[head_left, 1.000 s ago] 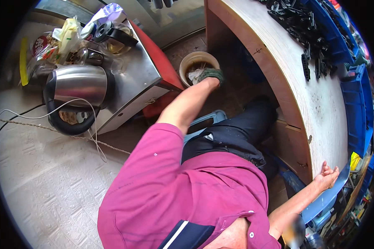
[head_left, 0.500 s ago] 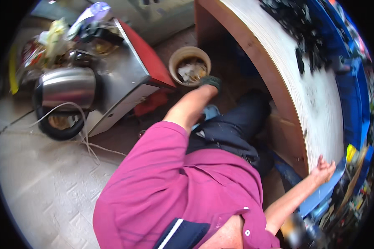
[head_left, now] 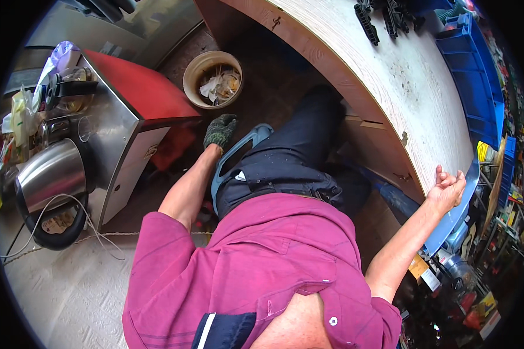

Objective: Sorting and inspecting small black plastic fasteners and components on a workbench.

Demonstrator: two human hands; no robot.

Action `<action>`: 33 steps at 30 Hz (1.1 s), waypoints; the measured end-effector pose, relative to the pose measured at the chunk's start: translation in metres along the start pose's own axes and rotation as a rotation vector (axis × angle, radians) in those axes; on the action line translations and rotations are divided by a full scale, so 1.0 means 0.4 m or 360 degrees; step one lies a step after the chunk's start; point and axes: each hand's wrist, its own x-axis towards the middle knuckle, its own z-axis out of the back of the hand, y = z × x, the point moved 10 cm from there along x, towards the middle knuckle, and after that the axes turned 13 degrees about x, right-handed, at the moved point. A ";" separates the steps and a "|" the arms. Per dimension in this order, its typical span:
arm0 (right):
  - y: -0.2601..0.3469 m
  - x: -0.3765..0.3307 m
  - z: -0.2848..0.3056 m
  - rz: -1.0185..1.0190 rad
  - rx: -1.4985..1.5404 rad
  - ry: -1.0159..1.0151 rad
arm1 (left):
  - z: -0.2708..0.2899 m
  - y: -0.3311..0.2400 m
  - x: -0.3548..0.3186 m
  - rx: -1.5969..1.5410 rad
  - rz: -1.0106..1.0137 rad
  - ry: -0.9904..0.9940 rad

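My left hand (head_left: 220,131), in a dark green knitted glove, hangs low just short of a cream bucket (head_left: 188,87). Its fingers look loosely bent, and nothing shows in them. Crumpled whitish waste (head_left: 221,85) and dark matter lie inside the bucket. At the right, my bare right hand (head_left: 447,189) is palm up by the near end of a pale wood-grain tabletop (head_left: 410,104). Its fingers are loosely curled and apart, with no object visible in them. A blue tray edge (head_left: 463,192) lies just beyond this hand.
A red-sided cabinet (head_left: 140,84) stands left, with a steel kettle (head_left: 55,174) and bags by it. A pale cord (head_left: 90,212) hangs there. Black plastic parts (head_left: 384,20) and a blue bin (head_left: 471,75) are at the table's far right. A blue-grey curved plastic piece (head_left: 230,168) borders my leg.
My left hand has drawn back from the bucket's rim toward me. My right hand stays by the table end. The view has shifted, and the bucket and cabinet appear farther left.
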 end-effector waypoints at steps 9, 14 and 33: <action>0.005 -0.007 -0.002 0.0030 -0.0031 -0.0018 | 0.070 -0.039 -0.140 -0.1165 0.0549 -0.0020; 0.001 -0.001 0.004 0.0007 -0.0038 -0.0040 | 0.124 -0.150 -0.123 -0.1466 0.0362 0.0007; -0.003 -0.023 -0.028 -0.0098 0.0013 0.0134 | 0.330 -0.503 -0.190 -0.1471 -0.0196 -0.0128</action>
